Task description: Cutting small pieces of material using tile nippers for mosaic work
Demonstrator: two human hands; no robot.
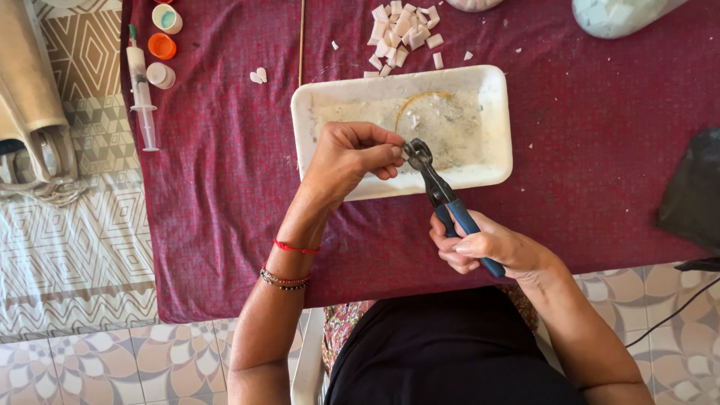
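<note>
My right hand [487, 249] grips the blue handles of a pair of tile nippers [439, 191], whose dark jaws point up over a white foam tray [495, 97]. My left hand [352, 157] pinches a small white piece at the jaws; the piece is mostly hidden by my fingertips. The tray holds a smeared, yellowish residue. A heap of small white tile pieces [401, 34] lies on the dark red cloth [225, 187] just beyond the tray.
A syringe [141, 90] and several small bottle caps [161, 45] lie at the cloth's left edge. A white bag [622, 15] sits at the top right, a dark object [694, 187] at the right edge. Patterned floor tiles surround the table.
</note>
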